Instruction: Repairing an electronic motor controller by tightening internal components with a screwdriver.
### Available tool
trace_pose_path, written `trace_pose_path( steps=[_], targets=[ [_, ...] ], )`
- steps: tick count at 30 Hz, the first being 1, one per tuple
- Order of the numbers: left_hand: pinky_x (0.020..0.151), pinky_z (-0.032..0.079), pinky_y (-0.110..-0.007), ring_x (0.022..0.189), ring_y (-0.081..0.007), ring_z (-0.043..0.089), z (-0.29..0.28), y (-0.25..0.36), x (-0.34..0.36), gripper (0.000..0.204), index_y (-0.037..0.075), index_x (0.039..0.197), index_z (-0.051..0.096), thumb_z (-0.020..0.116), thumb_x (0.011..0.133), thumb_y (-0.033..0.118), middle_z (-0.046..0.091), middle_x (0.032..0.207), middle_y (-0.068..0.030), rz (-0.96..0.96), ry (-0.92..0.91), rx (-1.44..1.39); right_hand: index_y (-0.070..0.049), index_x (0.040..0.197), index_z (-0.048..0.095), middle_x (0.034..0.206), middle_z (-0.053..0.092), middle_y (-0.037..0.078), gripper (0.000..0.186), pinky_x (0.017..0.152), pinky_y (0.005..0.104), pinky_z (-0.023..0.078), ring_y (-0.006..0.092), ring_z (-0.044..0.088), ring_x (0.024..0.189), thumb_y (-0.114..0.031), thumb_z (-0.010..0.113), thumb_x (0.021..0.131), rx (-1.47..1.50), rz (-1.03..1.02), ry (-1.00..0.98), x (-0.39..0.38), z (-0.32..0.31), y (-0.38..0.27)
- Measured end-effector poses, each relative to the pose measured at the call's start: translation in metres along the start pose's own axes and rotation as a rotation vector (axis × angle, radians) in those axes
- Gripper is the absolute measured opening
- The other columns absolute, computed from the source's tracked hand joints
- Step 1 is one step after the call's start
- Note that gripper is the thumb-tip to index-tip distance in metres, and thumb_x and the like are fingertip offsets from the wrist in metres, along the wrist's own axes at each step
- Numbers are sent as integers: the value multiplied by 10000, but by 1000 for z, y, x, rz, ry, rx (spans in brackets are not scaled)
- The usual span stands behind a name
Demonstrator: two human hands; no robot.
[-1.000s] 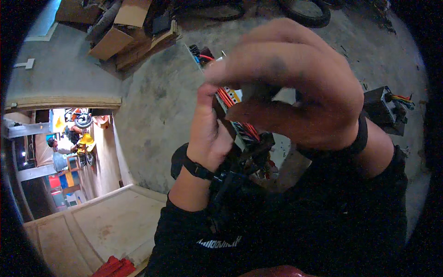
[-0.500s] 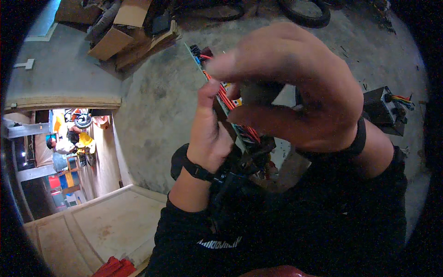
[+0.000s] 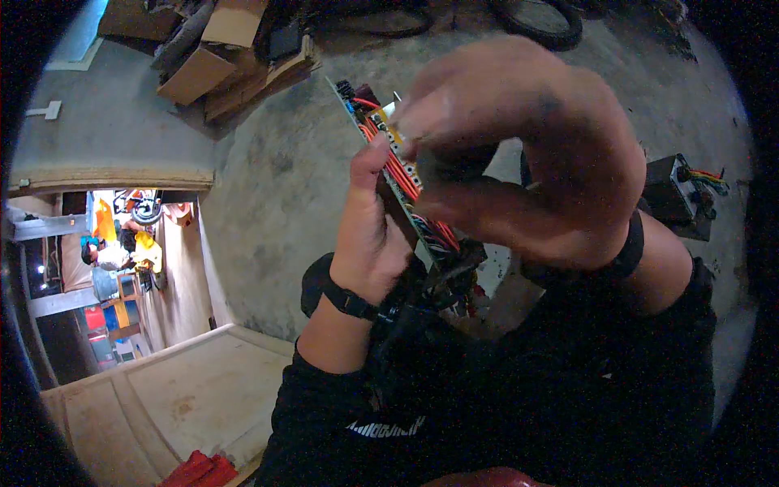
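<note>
Head view: a circuit board is held tilted by the left hand, apparently for steadiness, its wired side facing the curled right hand, whose grip cannot be told.

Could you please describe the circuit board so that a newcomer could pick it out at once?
Find the grey floor, then the left hand above it in mid-picture. The circuit board slants down to the right, held in that hand. Unlike the metal box at far right with its coloured wires, it is a thin panel with red wires along its face.
</note>
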State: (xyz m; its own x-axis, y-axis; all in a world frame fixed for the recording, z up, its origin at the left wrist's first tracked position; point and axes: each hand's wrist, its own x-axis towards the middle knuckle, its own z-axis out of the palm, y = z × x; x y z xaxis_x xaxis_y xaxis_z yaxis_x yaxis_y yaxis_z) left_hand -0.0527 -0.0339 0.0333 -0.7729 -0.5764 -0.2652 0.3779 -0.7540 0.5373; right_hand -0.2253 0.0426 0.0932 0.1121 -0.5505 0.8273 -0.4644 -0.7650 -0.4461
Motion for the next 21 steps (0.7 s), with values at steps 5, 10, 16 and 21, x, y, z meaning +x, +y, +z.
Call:
trace_pose_path(
  steps=[5,10,16,21],
  targets=[
    [1017,476,-423,1159,-283,592,-9,-4,2,574,34,1331,488,558,947,455,591,1273,-145,-12,-30,23,27,1162,625,1128,642,204,440,838,375,517,304,644,997,-127,792,785,-36,-7,10,2,2,-4],
    [1014,478,-418,1168,-275,585,12,2,-1,571,27,1324,497,553,948,454,585,1279,-158,-1,107,42,7,1197,594,1157,611,244,429,803,386,537,298,650,979,-184,757,849,39,-118,-1,2,11,6],
    [1026,466,-428,1180,-276,579,15,3,2,561,32,1314,501,540,952,459,582,1288,-169,-5,-48,-45,-17,1145,588,1077,612,237,413,728,354,544,280,654,892,-125,796,804,261,-211,210,-7,15,17],
    [1025,466,-431,1148,-274,602,1,1,0,538,39,1291,516,537,953,458,609,1250,-159,-51,17,-39,-29,1120,576,1063,611,223,413,716,338,546,264,650,881,-73,806,779,49,-179,134,1,5,1]
  ],
)
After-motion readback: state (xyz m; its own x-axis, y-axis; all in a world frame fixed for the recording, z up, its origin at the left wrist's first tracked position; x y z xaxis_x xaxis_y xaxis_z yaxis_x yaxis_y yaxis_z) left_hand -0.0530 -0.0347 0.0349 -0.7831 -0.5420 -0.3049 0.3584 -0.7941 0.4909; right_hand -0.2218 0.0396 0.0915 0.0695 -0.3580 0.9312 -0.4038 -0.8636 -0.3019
